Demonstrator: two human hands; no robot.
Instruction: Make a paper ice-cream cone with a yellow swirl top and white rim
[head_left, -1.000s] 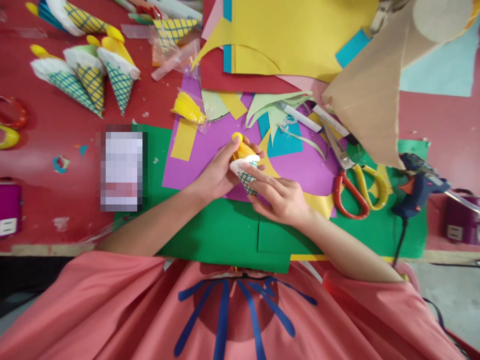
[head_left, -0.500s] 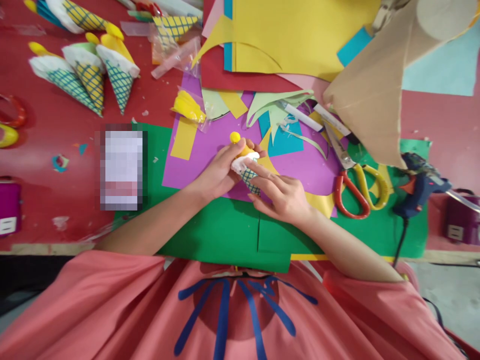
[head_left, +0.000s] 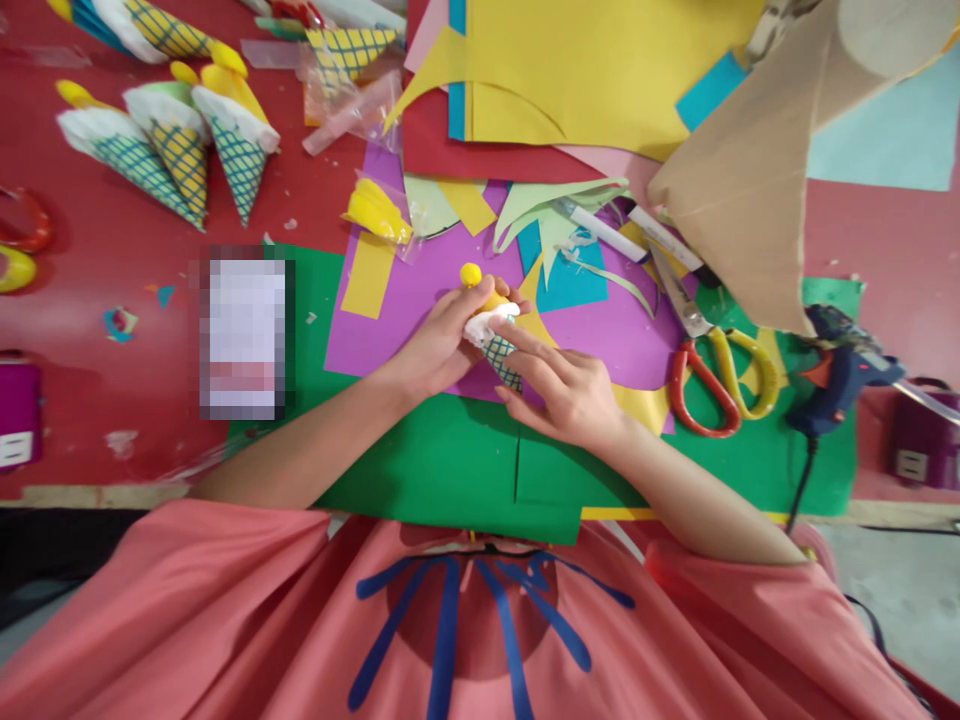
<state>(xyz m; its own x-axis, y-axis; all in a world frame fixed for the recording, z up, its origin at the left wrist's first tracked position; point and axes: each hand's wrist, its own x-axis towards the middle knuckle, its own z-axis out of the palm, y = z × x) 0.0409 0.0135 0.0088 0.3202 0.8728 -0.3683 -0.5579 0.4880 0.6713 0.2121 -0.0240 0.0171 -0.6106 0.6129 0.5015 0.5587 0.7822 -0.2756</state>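
A small craft ice cream cone (head_left: 500,362) has a blue-green lattice pattern, a fluffy white rim, an orange-yellow top and a yellow ball (head_left: 471,274) at its upper end. My left hand (head_left: 442,335) is closed around its upper part, thumb against the yellow top. From the other side, my right hand (head_left: 562,390) has its index fingertip on the white rim, the other fingers and thumb around the lower cone. The cone's tip is partly hidden by the right fingers. Under both hands lie purple paper (head_left: 420,350) and a green sheet (head_left: 420,460).
Several finished cones (head_left: 244,160) lie at the upper left. A pixelated rectangle (head_left: 244,340) is beside my left forearm. To the right are scissors (head_left: 705,345), markers (head_left: 607,232), a glue gun (head_left: 832,385) and brown card (head_left: 742,180). Yellow sheets (head_left: 600,70) lie at the back.
Hardly anything differs. The cone and both hands have shifted very slightly, keeping the same hold.
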